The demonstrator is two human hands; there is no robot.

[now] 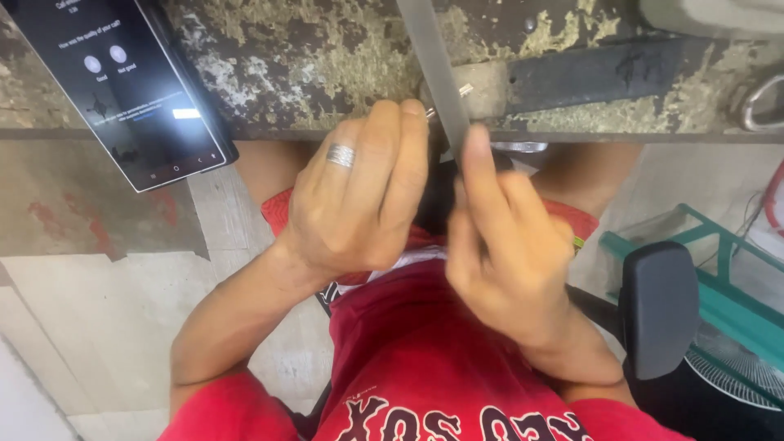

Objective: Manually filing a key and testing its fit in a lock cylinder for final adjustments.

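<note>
Left hand [355, 204]: curled, fingers bent together at the bench edge, fingertips pressed on a small thing under the metal strip; a silver ring [340, 155] on one finger.
Right hand [502, 237]: closed on the metal strip, long finger laid flat along its lower end, other fingers folded in.
Metal strip [433, 61]: long, flat, grey; slanted from the top of the picture down to the bench edge; lower end between both hands, touching the right hand, just beside the left fingertips.
Small part [465, 90]: tiny, shiny, just beside the strip and above the right fingertip; too small to tell what kind.
Thing under the left fingertips: mostly hidden by the fingers; cannot tell what kind.
Bench [327, 57]: dark, old, with paint peeling in pale patches; front edge right under the hands.
Phone [122, 82]: dark, lit screen, lying tilted on the bench at the far left, well apart from the hands.
Black bar [596, 73]: flat on the bench, to the right of the strip.
Metal ring [759, 102]: on the bench at the far right edge.
Red shirt [425, 359]: below the hands, close to the camera.
Black chair arm [657, 306]: to the right, near the right forearm.
Green frame [719, 278]: on the floor at the right, behind the chair arm.
</note>
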